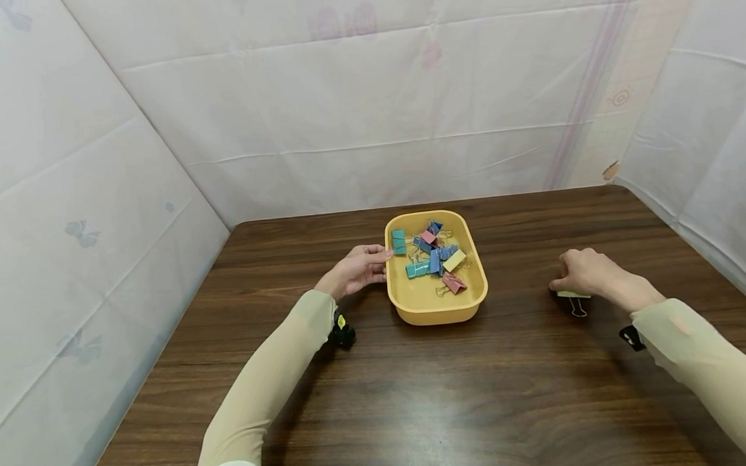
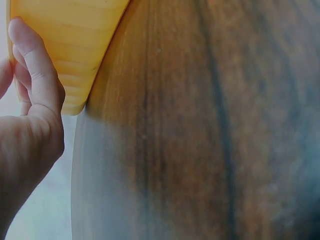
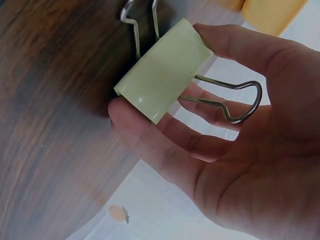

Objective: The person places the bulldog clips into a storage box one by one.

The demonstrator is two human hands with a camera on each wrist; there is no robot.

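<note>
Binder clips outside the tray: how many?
1. A pale green binder clip pinched in the right hand, low over the table. All others lie in the yellow tray; none seen hidden.

One yellow tray (image 1: 439, 311); about nine clips (image 1: 434, 255) piled inside, exact count unclear; one pale green clip (image 1: 574, 296) on table (image 1: 477, 394), right; two hands.
</note>
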